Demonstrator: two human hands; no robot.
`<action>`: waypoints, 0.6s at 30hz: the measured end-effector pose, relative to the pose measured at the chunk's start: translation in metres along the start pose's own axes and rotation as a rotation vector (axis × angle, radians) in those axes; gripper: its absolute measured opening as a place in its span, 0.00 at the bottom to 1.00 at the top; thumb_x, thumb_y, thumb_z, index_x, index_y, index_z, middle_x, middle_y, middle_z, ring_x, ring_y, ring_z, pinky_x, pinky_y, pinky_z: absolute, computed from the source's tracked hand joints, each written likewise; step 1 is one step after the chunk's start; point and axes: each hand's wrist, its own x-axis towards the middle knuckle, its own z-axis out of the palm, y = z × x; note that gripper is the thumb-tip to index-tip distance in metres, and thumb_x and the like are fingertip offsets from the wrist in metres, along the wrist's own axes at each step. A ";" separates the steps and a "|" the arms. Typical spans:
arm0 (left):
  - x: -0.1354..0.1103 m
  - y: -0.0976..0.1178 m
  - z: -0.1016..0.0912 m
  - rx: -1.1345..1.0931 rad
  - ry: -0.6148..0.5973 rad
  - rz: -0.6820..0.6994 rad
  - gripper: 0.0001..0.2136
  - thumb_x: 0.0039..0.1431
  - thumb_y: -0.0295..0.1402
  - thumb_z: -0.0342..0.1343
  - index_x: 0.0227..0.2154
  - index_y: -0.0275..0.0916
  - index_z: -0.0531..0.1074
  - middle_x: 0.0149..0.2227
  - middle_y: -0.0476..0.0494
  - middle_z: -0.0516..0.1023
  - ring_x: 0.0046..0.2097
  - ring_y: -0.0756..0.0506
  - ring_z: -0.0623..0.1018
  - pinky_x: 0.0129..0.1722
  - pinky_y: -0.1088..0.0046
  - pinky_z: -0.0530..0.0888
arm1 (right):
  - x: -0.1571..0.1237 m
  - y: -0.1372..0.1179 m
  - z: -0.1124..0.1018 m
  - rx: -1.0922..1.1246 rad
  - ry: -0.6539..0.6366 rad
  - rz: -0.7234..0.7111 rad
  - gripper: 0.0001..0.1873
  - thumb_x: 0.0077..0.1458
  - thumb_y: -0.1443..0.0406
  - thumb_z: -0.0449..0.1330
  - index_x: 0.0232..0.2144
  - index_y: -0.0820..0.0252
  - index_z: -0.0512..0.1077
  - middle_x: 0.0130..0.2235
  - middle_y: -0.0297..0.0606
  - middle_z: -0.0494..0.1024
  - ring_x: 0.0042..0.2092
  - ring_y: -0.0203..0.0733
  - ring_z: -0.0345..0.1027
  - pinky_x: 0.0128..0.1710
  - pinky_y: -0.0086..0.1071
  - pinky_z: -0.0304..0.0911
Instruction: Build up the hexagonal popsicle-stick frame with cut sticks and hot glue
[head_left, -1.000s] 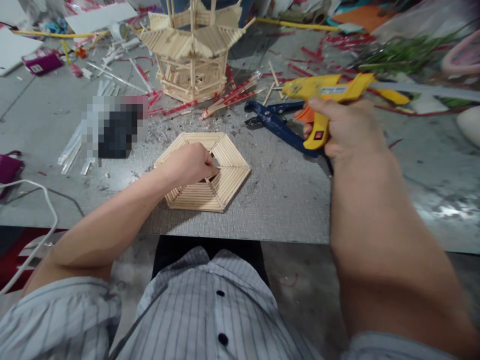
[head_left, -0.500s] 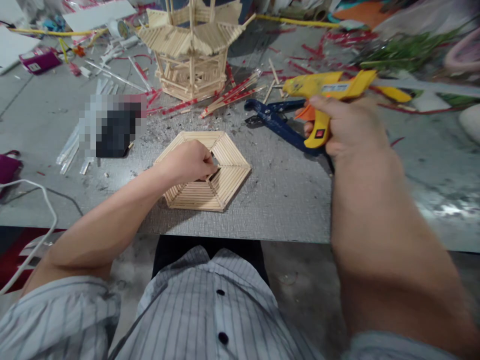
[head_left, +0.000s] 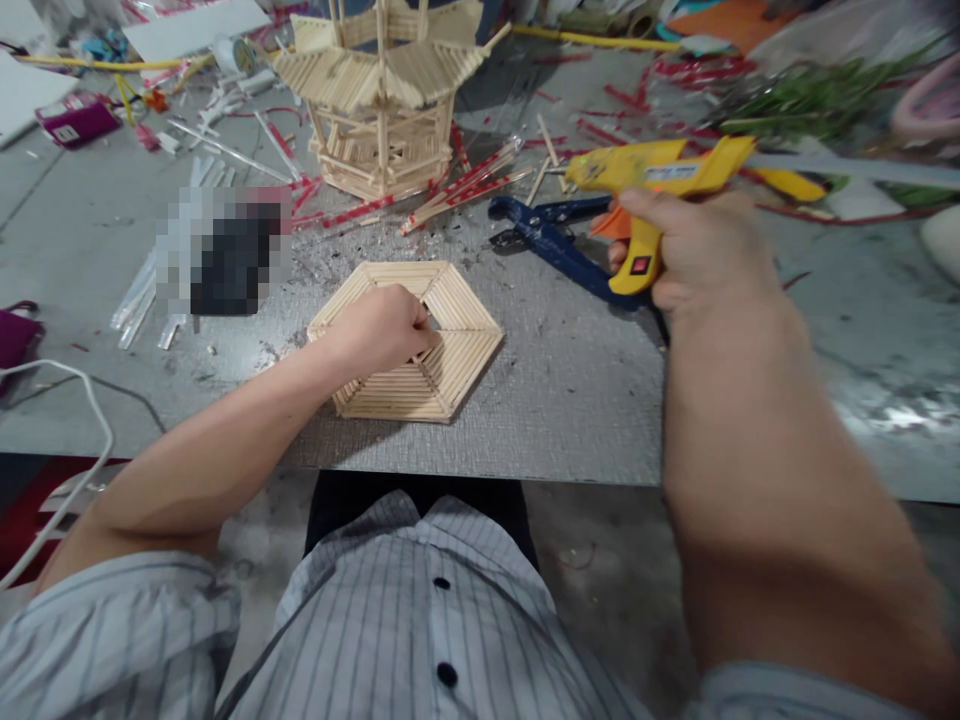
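Observation:
A hexagonal panel of thin wooden sticks (head_left: 465,345) lies on the grey table, with a small opening at its middle. Over that opening is my left hand (head_left: 386,325), its fingers closed and pinched at the inner edge; whatever is between the fingertips is hidden. My right hand (head_left: 679,235) grips a yellow hot glue gun (head_left: 637,175) by its handle, a finger by the orange trigger. The gun's nozzle points left, above dark blue pliers (head_left: 559,250) lying on the table.
A pagoda-like model of wooden sticks (head_left: 382,100) stands behind the panel. Red-and-clear wrappers (head_left: 472,185) lie in front of it. Clear glue sticks (head_left: 142,300) and a blurred dark object (head_left: 229,260) are at left. A white cable (head_left: 97,420) hangs over the table's front-left edge.
My left hand has shifted very slightly down and right at the panel's opening, its fingers still pinched. The glue gun stays in my right hand, almost unmoved.

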 end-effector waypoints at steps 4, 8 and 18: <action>0.001 0.000 0.000 0.010 -0.011 0.010 0.11 0.52 0.35 0.53 0.21 0.37 0.75 0.16 0.52 0.64 0.22 0.52 0.62 0.25 0.72 0.57 | -0.001 -0.003 0.001 -0.019 0.009 0.027 0.11 0.50 0.76 0.60 0.19 0.62 0.68 0.19 0.29 0.68 0.18 0.28 0.61 0.13 0.21 0.56; 0.000 -0.004 -0.010 -0.032 -0.039 0.048 0.10 0.50 0.35 0.54 0.18 0.36 0.74 0.16 0.52 0.65 0.22 0.53 0.63 0.25 0.74 0.58 | -0.002 -0.004 0.001 -0.007 0.016 0.034 0.11 0.50 0.78 0.59 0.21 0.62 0.69 0.20 0.29 0.69 0.19 0.29 0.62 0.12 0.22 0.56; -0.004 -0.024 -0.040 0.114 -0.074 0.159 0.10 0.48 0.35 0.53 0.27 0.38 0.78 0.25 0.51 0.76 0.27 0.53 0.70 0.30 0.77 0.62 | -0.004 -0.004 0.004 -0.010 0.025 0.043 0.09 0.51 0.78 0.59 0.24 0.62 0.69 0.20 0.29 0.70 0.18 0.28 0.62 0.12 0.21 0.55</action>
